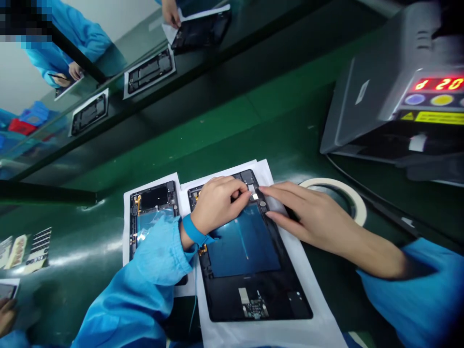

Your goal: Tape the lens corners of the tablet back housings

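Note:
A black tablet housing [295,290] with a blue film-covered battery [239,241] lies on white paper in front of me. My left hand [219,203], with a blue wrist strap [195,232], reaches over its upper part. Thumb and forefinger are pinched together beside a small white piece [254,196]; what they hold, if anything, is too small to make out. My right hand [311,212] is at the housing's upper right edge, forefinger and thumb stretched out and apart, fingertips touching or very near the rim. A second tablet housing [155,195] lies to the left, partly under my left sleeve.
A roll of cream tape [358,205] lies beyond my right hand. A grey machine [366,101] with a red display stands at upper right. Several housings, such as this one [150,72], line a raised shelf. Co-workers' hands show at top and lower left. Printed strips [39,249] lie left.

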Motion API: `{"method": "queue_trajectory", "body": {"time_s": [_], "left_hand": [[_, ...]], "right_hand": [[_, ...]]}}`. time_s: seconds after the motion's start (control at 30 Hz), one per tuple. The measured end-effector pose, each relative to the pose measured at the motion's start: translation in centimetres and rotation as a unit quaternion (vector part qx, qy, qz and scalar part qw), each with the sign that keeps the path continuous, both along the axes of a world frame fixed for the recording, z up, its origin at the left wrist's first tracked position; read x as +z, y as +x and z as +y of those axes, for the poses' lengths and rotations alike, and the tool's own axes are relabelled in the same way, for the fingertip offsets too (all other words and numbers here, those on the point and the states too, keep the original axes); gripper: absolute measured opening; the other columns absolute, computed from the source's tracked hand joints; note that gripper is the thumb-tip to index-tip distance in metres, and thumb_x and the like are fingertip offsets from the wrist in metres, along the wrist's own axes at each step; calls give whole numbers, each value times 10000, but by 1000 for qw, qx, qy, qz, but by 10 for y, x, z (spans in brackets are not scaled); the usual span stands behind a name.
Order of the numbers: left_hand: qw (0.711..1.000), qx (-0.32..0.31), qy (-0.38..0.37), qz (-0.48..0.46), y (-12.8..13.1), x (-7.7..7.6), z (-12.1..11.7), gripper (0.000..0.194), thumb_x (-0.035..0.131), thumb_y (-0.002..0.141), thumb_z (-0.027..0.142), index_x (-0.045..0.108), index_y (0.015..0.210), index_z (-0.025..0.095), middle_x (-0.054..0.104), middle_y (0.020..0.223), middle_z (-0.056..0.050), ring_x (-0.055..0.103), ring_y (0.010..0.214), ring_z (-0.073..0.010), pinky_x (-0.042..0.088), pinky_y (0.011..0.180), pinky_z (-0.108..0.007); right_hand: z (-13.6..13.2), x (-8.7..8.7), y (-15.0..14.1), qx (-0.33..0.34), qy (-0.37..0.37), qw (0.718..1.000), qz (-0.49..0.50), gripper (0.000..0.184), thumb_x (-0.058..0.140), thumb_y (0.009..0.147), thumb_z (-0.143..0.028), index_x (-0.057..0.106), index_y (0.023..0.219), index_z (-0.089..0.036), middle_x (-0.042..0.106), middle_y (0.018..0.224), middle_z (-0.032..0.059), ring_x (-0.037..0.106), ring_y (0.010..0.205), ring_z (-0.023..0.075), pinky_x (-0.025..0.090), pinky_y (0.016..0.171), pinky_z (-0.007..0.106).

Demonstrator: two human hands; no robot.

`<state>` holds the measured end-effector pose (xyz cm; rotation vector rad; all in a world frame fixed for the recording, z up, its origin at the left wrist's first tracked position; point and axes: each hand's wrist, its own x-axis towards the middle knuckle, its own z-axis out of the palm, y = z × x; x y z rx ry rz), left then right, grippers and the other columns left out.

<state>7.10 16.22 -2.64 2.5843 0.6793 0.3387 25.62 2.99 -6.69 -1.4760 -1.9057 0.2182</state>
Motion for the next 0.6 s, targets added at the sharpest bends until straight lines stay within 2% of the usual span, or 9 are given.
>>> {"method": "queue_trajectory", "body": {"time_s": [0.1,0.33,0.47,0.6], "left_hand": [[1000,7,2,16,2,1,0,206,625,941,257,650,747,192,590,639,28,545,608,-132,422,652,-270],[1000,13,-5,16,4,5,1,200,681,928,255,656,740,191,577,625,44,516,573,-114,388,614,-257],[999,21,-16,31,6,7,-1,207,690,920,264,654,729,193,579,623,42,515,571,-116,378,605,-258],[999,27,4,45,8,6,-2,198,672,905,256,648,719,191,591,624,30,520,572,-126,375,613,-267]], "right_hand": [[-2,0,1,2,-9,1000,-12,349,543,1002,-275,564,1340,-192,692,1220,107,696,1033,220,594,833,359],[-2,7,1,2,33,998,-60,279,516,1011,-245,584,1257,-132,696,1157,125,699,919,209,583,742,339],[-1,9,1,4,32,997,-72,263,507,1013,-239,599,1232,-125,696,1142,125,693,877,198,573,723,329],[-1,9,1,6,34,996,-77,267,513,1010,-236,601,1233,-118,692,1142,125,689,868,196,562,720,325]]}}
